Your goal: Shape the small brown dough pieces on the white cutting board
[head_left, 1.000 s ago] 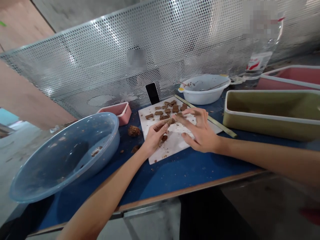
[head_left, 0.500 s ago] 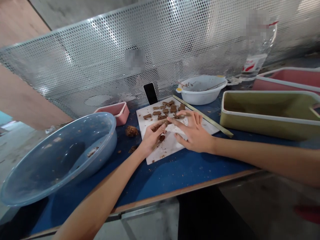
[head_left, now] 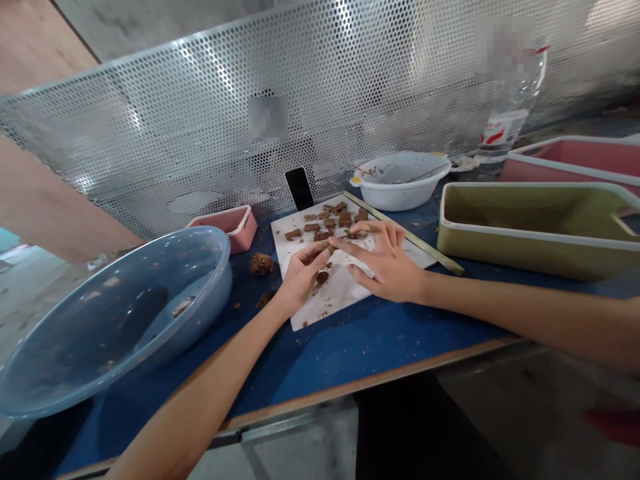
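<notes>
My left hand (head_left: 301,275) pinches a small brown clay-like piece (head_left: 331,246) between thumb and fingers, just above a white board (head_left: 345,293). From the right, my right hand (head_left: 387,263) reaches in with fingers spread, its index fingertip at the piece and the thumb held apart. Beyond both hands, several small brown blocks (head_left: 345,219) lie on the board, some of them shaped with narrowed middles. A small dark lump (head_left: 323,277) sits on the board by my left hand. Left of the board a rough brown lump (head_left: 261,264) rests on the blue tabletop.
A large blue basin (head_left: 220,267) stands at left, with a small pink box (head_left: 245,230) behind it. A phone (head_left: 300,189) leans against the perforated metal screen (head_left: 200,133). A flat strip (head_left: 430,250), white bowl (head_left: 400,197), green bin (head_left: 540,250) and plastic bottle (head_left: 505,127) are rightward.
The view has shifted very slightly. Both hands stay at nearly the same place over the board, the left still pinching the brown piece and the right index fingertip still at it.
</notes>
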`<state>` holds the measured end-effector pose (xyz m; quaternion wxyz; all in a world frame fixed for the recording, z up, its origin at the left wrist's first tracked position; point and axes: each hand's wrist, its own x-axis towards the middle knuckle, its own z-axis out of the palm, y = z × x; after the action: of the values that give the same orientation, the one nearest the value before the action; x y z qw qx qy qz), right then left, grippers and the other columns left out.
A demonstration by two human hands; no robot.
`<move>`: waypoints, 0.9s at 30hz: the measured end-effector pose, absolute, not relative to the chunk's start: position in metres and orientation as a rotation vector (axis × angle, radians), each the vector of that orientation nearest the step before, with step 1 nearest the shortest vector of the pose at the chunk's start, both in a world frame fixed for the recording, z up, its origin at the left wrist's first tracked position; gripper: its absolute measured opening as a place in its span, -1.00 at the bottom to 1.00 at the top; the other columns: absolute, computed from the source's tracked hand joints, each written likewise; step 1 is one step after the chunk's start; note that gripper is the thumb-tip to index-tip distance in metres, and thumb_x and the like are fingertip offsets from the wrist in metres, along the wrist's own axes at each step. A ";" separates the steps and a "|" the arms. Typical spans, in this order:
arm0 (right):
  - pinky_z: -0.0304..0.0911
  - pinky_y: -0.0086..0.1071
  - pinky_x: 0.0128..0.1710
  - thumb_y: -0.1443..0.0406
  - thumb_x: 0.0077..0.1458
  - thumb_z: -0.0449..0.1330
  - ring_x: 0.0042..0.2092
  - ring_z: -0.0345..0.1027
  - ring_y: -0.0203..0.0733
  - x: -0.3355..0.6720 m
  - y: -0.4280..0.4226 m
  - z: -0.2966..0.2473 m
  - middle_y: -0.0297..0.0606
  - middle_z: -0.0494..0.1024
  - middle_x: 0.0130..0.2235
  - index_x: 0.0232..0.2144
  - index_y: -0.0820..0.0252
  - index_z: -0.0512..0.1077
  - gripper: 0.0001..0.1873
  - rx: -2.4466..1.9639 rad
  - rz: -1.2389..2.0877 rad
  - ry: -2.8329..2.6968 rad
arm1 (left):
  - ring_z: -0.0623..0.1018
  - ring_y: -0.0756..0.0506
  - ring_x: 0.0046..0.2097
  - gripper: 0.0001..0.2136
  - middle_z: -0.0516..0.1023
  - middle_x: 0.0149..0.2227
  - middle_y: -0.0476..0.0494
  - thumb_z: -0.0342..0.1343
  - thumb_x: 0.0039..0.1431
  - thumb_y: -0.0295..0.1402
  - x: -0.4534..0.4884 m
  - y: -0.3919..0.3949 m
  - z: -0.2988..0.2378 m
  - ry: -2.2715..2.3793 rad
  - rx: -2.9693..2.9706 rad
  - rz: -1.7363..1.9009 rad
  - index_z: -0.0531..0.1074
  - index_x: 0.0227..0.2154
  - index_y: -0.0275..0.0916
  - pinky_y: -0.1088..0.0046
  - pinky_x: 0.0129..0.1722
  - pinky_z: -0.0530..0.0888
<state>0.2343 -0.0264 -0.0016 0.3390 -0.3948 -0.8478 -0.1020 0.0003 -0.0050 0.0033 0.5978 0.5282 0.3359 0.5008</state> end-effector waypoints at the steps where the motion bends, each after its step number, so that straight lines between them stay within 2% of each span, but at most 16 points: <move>1: 0.13 0.33 0.30 0.10 0.51 0.08 0.39 0.12 0.38 0.235 -0.026 -0.001 0.00 0.30 0.40 0.63 -0.31 0.03 -0.25 -1.037 -0.273 -2.193 | 0.46 0.07 -0.40 -0.57 0.68 -0.20 -0.10 0.61 0.08 -0.06 0.000 -0.005 0.003 0.778 1.230 1.171 0.77 -0.03 -0.11 0.56 -0.49 0.33; 7: 0.14 0.32 0.28 0.11 0.49 0.13 0.37 0.12 0.39 0.234 -0.027 -0.002 0.03 0.26 0.40 0.64 -0.29 0.00 -0.20 -1.026 -0.287 -2.216 | 0.48 0.04 -0.38 -0.55 0.69 -0.21 -0.10 0.61 0.08 -0.05 0.000 -0.004 0.003 0.794 1.257 1.171 0.77 -0.03 -0.13 0.55 -0.45 0.38; 10: 0.12 0.33 0.30 0.11 0.48 0.13 0.37 0.10 0.40 0.232 -0.028 -0.003 0.02 0.26 0.39 0.64 -0.31 -0.03 -0.18 -1.025 -0.310 -2.207 | 0.55 -0.01 -0.27 -0.55 0.73 -0.15 -0.15 0.62 0.04 -0.03 0.001 -0.003 0.003 0.793 1.289 1.215 0.78 -0.07 -0.15 0.51 -0.32 0.45; 16: 0.14 0.32 0.30 0.12 0.50 0.11 0.40 0.08 0.39 0.231 -0.029 -0.002 -0.01 0.24 0.40 0.64 -0.36 -0.06 -0.19 -1.025 -0.298 -2.185 | 0.62 -0.09 -0.14 -0.57 0.74 -0.20 -0.14 0.63 0.02 -0.03 0.001 -0.001 0.005 0.764 1.326 1.245 0.79 -0.12 -0.13 0.42 -0.08 0.52; 22: 0.15 0.32 0.29 0.13 0.51 0.09 0.38 0.11 0.37 0.233 -0.028 -0.001 0.03 0.27 0.38 0.65 -0.28 -0.04 -0.21 -0.992 -0.326 -2.195 | 0.63 -0.11 -0.05 -0.59 0.76 -0.11 -0.17 0.61 0.07 -0.04 0.000 0.000 0.003 0.752 1.352 1.240 0.79 -0.08 -0.12 0.42 -0.03 0.50; 27: 0.16 0.30 0.29 0.10 0.49 0.11 0.38 0.12 0.35 0.233 -0.028 -0.001 0.00 0.30 0.36 0.64 -0.31 -0.01 -0.21 -0.922 -0.325 -2.243 | 0.63 -0.10 -0.08 -0.59 0.77 -0.09 -0.18 0.63 0.02 -0.04 0.000 -0.001 0.005 0.773 1.337 1.237 0.79 -0.12 -0.12 0.42 -0.03 0.50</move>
<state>0.2326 -0.0280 -0.0015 0.3404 -0.3543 -0.8620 -0.1249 0.0001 -0.0013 0.0051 0.5493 0.5648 0.3263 0.5223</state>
